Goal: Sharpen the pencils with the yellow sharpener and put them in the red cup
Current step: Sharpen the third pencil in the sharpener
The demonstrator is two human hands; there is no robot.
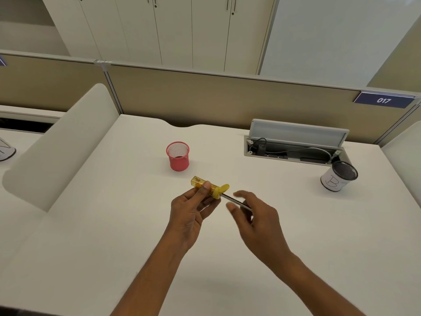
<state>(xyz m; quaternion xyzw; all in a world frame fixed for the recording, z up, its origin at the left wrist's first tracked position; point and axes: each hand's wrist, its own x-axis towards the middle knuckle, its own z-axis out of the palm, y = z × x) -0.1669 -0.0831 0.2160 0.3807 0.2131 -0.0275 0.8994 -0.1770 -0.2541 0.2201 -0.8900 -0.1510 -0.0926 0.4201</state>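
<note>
My left hand (193, 208) grips the yellow sharpener (210, 187) above the white desk, thumb on top of its clear body. A dark pencil (234, 201) sticks out of the sharpener's right end. My right hand (252, 215) holds the pencil's other end, with its fingers curled round it and the tail hidden behind them. The red mesh cup (178, 156) stands upright beyond the hands, a little to the left. I see no pencil in it.
A black mesh cup with a white paper label (339, 176) stands at the right. Behind it is an open cable tray with its lid raised (293, 144). White dividers flank the desk (114, 224) on the left (59, 153) and far right.
</note>
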